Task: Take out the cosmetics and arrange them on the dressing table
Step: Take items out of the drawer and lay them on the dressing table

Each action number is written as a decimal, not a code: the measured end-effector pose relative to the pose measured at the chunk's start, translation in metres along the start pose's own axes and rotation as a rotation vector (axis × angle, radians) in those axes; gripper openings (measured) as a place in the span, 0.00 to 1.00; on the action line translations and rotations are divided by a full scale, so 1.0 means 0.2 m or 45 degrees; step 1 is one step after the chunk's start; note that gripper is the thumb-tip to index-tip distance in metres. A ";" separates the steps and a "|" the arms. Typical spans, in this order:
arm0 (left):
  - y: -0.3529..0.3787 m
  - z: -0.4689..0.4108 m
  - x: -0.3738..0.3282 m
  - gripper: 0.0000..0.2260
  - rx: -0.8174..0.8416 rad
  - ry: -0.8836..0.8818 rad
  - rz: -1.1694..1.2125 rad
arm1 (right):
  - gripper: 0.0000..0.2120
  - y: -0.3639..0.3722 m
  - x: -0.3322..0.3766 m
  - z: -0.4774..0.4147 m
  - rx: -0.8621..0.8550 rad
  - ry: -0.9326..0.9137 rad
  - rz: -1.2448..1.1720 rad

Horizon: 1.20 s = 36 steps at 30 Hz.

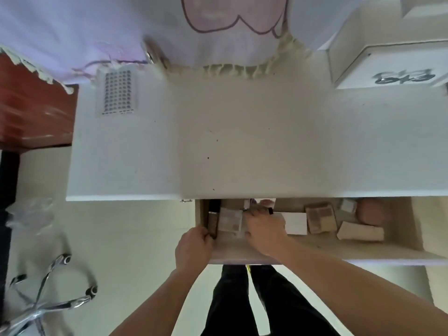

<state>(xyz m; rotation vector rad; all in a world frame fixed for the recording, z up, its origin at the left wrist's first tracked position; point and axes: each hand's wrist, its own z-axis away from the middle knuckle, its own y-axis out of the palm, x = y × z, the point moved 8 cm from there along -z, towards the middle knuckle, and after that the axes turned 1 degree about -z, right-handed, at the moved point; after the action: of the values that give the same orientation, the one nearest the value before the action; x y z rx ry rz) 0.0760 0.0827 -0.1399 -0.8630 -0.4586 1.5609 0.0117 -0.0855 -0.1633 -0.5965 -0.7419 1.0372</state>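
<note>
Two hands in the open drawer (pixel 397 229), below the dressing table (pixel 242 141) top.
Left hand (pixel 194 246) curls fingers round the near end of the bottle (pixel 214 220) at the drawer's left end: long axis front-to-back, black cap pointing away, toward the table. Right hand (pixel 264 229) sits just beside it, over a pale palette (pixel 230 220); fingers bent, can't tell what they pinch.

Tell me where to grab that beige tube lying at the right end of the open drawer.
Grip the beige tube across its middle, coming down from above. It lies flat on the drawer floor, long axis left to right, so its narrow width fits a pinch; the brown palette sits close to its left end. Use the right hand; the left hand grips the dark bottle.
</note>
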 end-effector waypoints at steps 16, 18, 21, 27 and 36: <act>-0.03 -0.16 0.01 0.06 -0.174 0.197 -0.092 | 0.18 0.27 0.11 -0.24 -0.063 0.013 -0.011; -0.01 -0.18 -0.06 0.07 -0.144 0.257 -0.092 | 0.15 0.27 0.04 -0.19 -0.013 0.054 -0.117; 0.07 -0.25 -0.14 0.12 -0.065 0.262 -0.142 | 0.14 0.24 -0.11 -0.09 0.000 0.127 -0.332; 0.26 -0.41 -0.15 0.19 0.116 0.080 -0.361 | 0.13 0.24 -0.37 0.05 0.011 0.293 -0.627; 0.42 -0.36 -0.18 0.21 0.167 0.227 -0.487 | 0.11 0.35 -0.52 0.11 0.041 0.421 -0.901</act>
<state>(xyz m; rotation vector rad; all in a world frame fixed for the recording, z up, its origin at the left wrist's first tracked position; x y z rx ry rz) 0.0724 0.0189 -0.2363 -0.7546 -0.3632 1.1398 -0.0758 -0.1500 -0.2281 -0.4114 -0.5728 0.2847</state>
